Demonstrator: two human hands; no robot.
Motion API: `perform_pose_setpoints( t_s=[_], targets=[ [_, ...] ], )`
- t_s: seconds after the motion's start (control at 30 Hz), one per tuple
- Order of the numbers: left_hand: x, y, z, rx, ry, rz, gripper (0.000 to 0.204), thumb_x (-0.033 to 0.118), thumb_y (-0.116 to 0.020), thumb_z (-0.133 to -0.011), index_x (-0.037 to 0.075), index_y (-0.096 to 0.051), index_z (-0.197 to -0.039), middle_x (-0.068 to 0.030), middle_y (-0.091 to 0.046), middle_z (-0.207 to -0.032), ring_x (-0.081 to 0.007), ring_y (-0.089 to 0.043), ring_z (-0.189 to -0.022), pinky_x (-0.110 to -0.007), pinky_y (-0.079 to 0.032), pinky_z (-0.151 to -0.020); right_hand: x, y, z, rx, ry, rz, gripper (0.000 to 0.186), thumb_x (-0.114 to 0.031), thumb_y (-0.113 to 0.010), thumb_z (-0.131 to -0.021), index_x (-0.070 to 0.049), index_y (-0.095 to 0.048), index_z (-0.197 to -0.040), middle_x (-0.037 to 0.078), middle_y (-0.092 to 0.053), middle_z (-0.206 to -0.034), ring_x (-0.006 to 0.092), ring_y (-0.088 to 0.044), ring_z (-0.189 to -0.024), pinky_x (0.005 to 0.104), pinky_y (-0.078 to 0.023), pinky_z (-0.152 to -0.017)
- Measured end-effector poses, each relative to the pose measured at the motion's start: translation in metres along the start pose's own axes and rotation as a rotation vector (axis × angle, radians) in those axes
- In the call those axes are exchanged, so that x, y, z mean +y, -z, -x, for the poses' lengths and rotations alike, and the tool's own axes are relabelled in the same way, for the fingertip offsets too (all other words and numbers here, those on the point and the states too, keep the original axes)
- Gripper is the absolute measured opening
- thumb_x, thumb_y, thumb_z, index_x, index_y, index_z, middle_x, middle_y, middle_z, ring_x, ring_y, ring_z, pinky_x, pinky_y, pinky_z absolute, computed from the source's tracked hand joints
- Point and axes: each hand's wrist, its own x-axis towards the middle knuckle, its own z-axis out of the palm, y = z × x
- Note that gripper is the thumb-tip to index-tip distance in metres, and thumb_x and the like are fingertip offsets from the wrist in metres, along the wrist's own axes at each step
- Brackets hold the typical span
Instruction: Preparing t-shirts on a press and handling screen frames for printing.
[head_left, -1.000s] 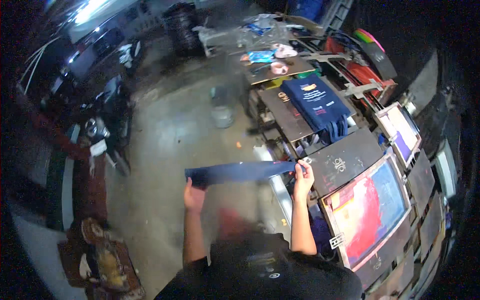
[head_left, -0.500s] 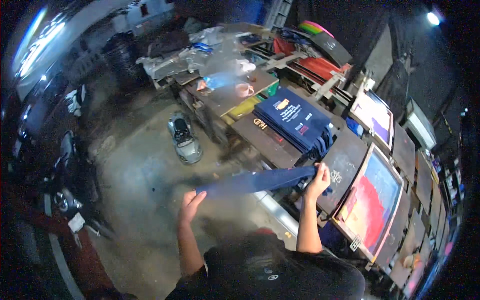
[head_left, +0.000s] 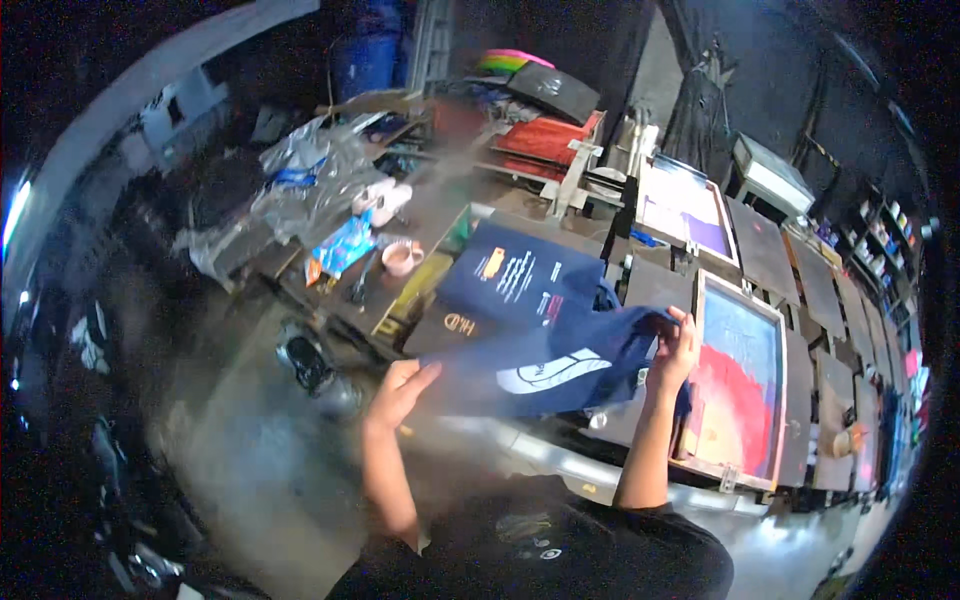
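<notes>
A navy cloth bag (head_left: 630,345) with a white printed shape is stretched between my two hands. My left hand (head_left: 398,396) pinches its left end, and my right hand (head_left: 679,350) grips the other end higher up. The cloth sags slightly between them and is blurred near the left hand. Just beyond it lies a flat stack of navy bags (head_left: 580,265), the top one bearing white, orange and red print. The held bag hides the near part of this stack.
To the right, a wooden-framed printing screen (head_left: 755,330) smeared with red ink lies among several dark boards (head_left: 770,240). Another framed screen (head_left: 690,190) sits behind. A pink mug (head_left: 402,258) and a blue packet (head_left: 345,243) stand left of the stack, near crumpled clear plastic (head_left: 310,165).
The bag has gone from a narrow taut strip to a wider spread that shows its white print. My view has swung right, and both hands remain on the bag.
</notes>
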Motion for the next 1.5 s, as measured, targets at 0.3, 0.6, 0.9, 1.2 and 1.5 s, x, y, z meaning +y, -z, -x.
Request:
perform_pose_setpoints(
  t_s=[0.3,0.6,0.9,1.2,1.5],
  targets=[
    [0.023,-0.013,-0.225,-0.125,-0.227,0.427,0.011,0.006,-0.06,-0.091,0.0,-0.062,-0.099,-0.008,-0.067,-0.104,-0.0194,-0.062,-0.094,-0.033,-0.05,-0.074,0.008,-0.084,-0.098,-0.008,0.254,0.15,0.025,-0.021,-0.057,-0.1,0.001,-0.065,-0.111,0.002,-0.065,-0.102,0.0066,-0.059,-0.085,0.0188,-0.047,-0.073],
    [-0.057,0.027,-0.297,0.143,-0.069,0.48,0.016,0.013,-0.058,-0.088,-0.001,-0.059,-0.096,-0.014,-0.067,-0.093,-0.026,-0.066,-0.085,-0.044,-0.054,-0.082,0.042,-0.075,-0.039,0.009,0.198,0.398,0.019,-0.015,-0.059,-0.098,-0.001,-0.07,-0.096,0.0,-0.065,-0.09,0.0066,-0.052,-0.075,0.0213,-0.042,-0.069],
    [-0.194,0.061,-0.349,0.004,0.234,-0.671,0.042,0.038,-0.059,-0.089,0.003,-0.069,-0.068,-0.0082,-0.056,-0.048,-0.0177,-0.055,-0.039,-0.033,-0.042,-0.042,0.198,-0.032,0.013,-0.046,-0.169,0.923,0.023,-0.024,-0.07,-0.087,-0.002,-0.069,-0.09,0.019,-0.069,-0.081,0.0324,-0.07,-0.077,0.0385,-0.053,-0.069],
    [-0.198,0.058,-0.335,0.053,0.078,-0.947,0.042,0.038,-0.059,-0.084,0.004,-0.071,-0.065,-0.0202,-0.066,-0.066,-0.0351,-0.067,-0.065,-0.045,-0.05,-0.064,0.203,-0.041,0.023,-0.093,-0.161,1.166,0.013,-0.017,-0.067,-0.082,-0.007,-0.067,-0.091,0.017,-0.07,-0.089,0.0381,-0.067,-0.085,0.0465,-0.053,-0.076],
    [-0.213,0.077,-0.32,0.134,0.051,-0.908,0.041,0.034,-0.058,-0.086,0.0,-0.069,-0.067,-0.0214,-0.065,-0.066,-0.0373,-0.067,-0.064,-0.048,-0.051,-0.064,0.198,-0.053,0.015,-0.236,-0.175,1.197,0.014,-0.013,-0.069,-0.08,-0.004,-0.066,-0.09,0.018,-0.07,-0.087,0.0369,-0.067,-0.085,0.0434,-0.053,-0.076]
  ],
)
